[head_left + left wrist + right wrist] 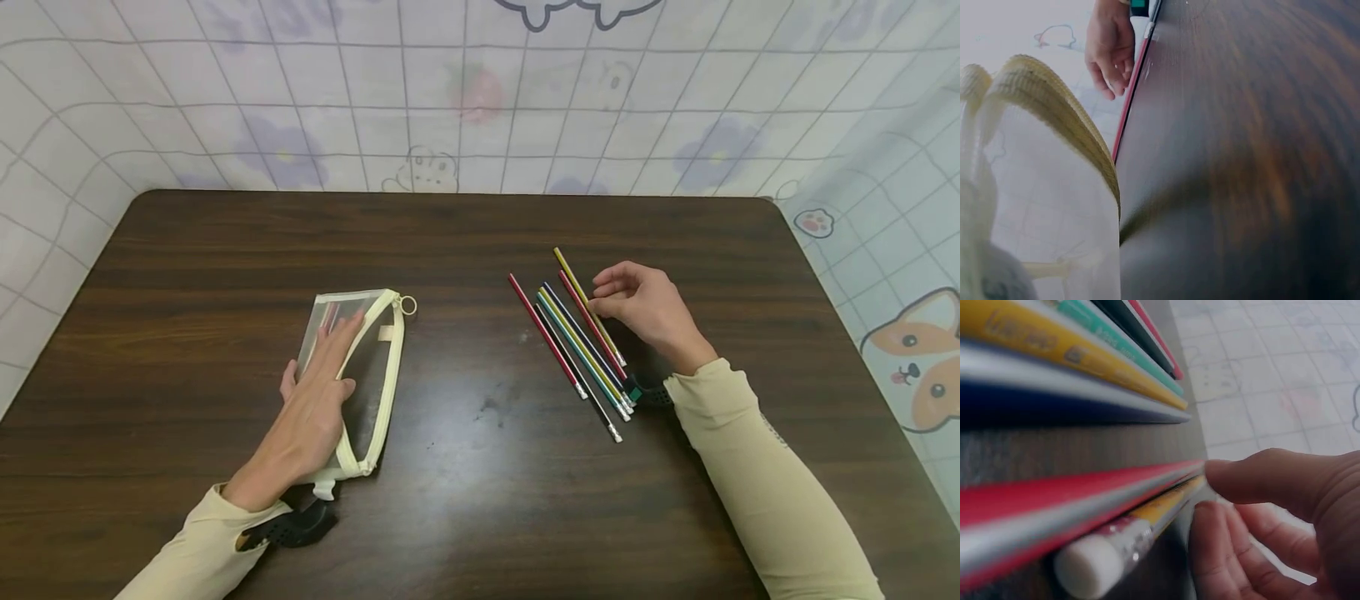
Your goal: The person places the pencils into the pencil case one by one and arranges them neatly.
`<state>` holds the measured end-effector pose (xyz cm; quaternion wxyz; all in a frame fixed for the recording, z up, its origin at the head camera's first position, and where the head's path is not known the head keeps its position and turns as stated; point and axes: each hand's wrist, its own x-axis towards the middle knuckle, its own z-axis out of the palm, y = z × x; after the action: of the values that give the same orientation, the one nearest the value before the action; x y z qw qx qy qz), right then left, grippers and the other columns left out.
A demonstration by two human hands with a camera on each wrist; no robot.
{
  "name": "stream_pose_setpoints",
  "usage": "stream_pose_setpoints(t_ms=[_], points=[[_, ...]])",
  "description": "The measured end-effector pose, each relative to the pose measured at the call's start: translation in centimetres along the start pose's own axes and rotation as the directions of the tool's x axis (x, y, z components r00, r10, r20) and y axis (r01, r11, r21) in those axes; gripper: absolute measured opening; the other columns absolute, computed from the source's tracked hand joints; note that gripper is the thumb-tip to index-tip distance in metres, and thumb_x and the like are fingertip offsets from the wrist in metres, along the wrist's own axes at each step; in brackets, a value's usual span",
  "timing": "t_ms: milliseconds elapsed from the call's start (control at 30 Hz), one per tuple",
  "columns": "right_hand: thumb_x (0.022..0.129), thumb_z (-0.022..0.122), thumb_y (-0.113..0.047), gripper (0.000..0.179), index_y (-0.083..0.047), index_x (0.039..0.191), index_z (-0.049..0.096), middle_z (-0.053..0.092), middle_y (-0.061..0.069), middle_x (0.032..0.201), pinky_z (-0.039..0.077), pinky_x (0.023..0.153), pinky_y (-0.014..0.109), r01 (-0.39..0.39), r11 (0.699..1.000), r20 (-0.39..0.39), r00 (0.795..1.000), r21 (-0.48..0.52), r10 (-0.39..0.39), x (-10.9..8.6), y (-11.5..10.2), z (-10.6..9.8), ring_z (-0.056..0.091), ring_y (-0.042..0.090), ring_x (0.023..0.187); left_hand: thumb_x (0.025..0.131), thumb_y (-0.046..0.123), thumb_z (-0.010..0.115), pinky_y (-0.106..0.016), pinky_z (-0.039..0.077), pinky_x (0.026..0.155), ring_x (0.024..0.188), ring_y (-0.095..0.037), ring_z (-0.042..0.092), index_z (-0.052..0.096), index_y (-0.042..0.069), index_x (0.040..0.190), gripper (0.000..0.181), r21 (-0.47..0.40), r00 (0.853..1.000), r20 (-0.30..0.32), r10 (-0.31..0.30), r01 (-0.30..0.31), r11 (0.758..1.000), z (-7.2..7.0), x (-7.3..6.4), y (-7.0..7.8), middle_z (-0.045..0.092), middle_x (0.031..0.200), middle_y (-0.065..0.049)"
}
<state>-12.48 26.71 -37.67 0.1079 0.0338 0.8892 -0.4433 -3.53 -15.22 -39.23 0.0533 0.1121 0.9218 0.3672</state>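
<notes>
My left hand (pixel 311 408) lies flat, fingers extended, on a clear pencil case (pixel 367 383) with a pale yellow zipper. Thin reddish sticks show through its far end, partly hidden by the fingers. To the right, my right hand (pixel 648 308) is at the outermost yellow pencil (pixel 573 273). In the right wrist view, its thumb (pixel 1254 481) and fingers stand a little apart around the far part of that pencil. A red pencil (pixel 1072 512) lies right alongside. Both pencils lie on the table, eraser ends toward me.
More pencils lie left of these two: a navy one (pixel 570 321), a yellow and a teal one, a black one (pixel 600 412) and a red one (pixel 528 308). The dark wooden table (pixel 450 533) meets a patterned white sheet (pixel 360 92) at the back.
</notes>
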Motion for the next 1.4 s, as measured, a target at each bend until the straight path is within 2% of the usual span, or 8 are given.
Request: stream_pose_setpoints(t_ms=[133,233,433,633,933,1267,1400], points=[[0.092,0.078,-0.030,0.044,-0.008,0.127,0.063,0.068,0.014,0.123,0.050,0.103,0.050,-0.007,0.997,0.010,1.000,-0.075,0.008,0.0,0.2,0.0,0.067,0.028,0.106,0.100,0.009,0.033,-0.079,-0.003,0.117,0.164,-0.038,0.004,0.011,0.032,0.168,0.075,0.003,1.000,-0.004,0.009,-0.009,1.000,0.0,0.1,0.0,0.013,0.176,-0.012],[0.091,0.078,-0.031,0.044,-0.008,0.126,0.065,0.069,0.015,0.123,0.051,0.101,0.051,-0.006,0.993,0.008,1.000,-0.121,0.007,-0.1,0.0,0.1,0.068,0.030,0.107,0.099,0.009,0.033,-0.079,-0.003,0.117,0.164,-0.037,0.004,0.012,0.032,0.168,0.075,0.004,1.000,-0.006,0.012,-0.012,1.000,0.0,0.2,0.1,0.014,0.176,-0.013],[0.091,0.078,-0.031,0.041,-0.009,0.124,0.068,0.074,0.013,0.114,0.054,0.089,0.043,-0.016,0.976,0.007,1.000,-0.215,0.018,-0.5,-1.1,0.5,0.069,0.028,0.099,0.100,0.010,0.033,-0.078,-0.003,0.117,0.164,-0.038,0.004,0.011,0.032,0.168,0.075,0.006,1.000,-0.002,0.010,-0.010,1.000,-0.1,0.2,0.1,0.014,0.176,-0.013],[0.090,0.077,-0.030,0.037,-0.010,0.121,0.069,0.075,0.009,0.104,0.050,0.079,0.034,-0.012,0.967,0.016,1.000,-0.256,0.016,-0.6,-1.4,0.7,0.066,0.025,0.090,0.100,0.009,0.033,-0.079,-0.003,0.116,0.164,-0.040,0.005,0.012,0.030,0.168,0.074,0.007,1.000,-0.011,0.020,-0.020,1.000,-0.1,0.1,0.1,0.014,0.176,-0.014],[0.090,0.076,-0.030,0.033,-0.011,0.117,0.073,0.076,0.009,0.105,0.052,0.082,0.034,-0.027,0.975,0.044,0.998,-0.223,0.038,-0.8,-1.4,0.5,0.068,0.024,0.093,0.101,0.009,0.033,-0.079,-0.003,0.116,0.164,-0.039,0.004,0.011,0.031,0.168,0.074,0.001,1.000,-0.009,0.025,-0.025,1.000,-0.1,-0.1,0.0,0.013,0.176,-0.014],[0.095,0.071,-0.028,0.033,-0.012,0.124,0.071,0.075,0.010,0.110,0.050,0.095,0.040,-0.025,0.989,0.108,0.993,-0.143,0.041,-1.1,-1.4,-0.2,0.069,0.025,0.099,0.101,0.009,0.032,-0.078,-0.004,0.117,0.164,-0.038,0.003,0.010,0.031,0.168,0.074,-0.002,1.000,-0.005,0.016,-0.016,1.000,-0.1,-0.1,0.0,0.013,0.176,-0.014],[0.095,0.071,-0.028,0.035,-0.013,0.127,0.069,0.076,0.011,0.112,0.051,0.098,0.041,-0.029,0.995,0.139,0.989,-0.099,0.042,-1.1,-1.5,-0.3,0.071,0.023,0.096,0.100,0.009,0.033,-0.077,-0.004,0.118,0.165,-0.037,0.003,0.010,0.031,0.168,0.075,-0.011,1.000,-0.003,0.005,-0.005,1.000,-0.2,0.0,0.0,0.014,0.176,-0.013]])
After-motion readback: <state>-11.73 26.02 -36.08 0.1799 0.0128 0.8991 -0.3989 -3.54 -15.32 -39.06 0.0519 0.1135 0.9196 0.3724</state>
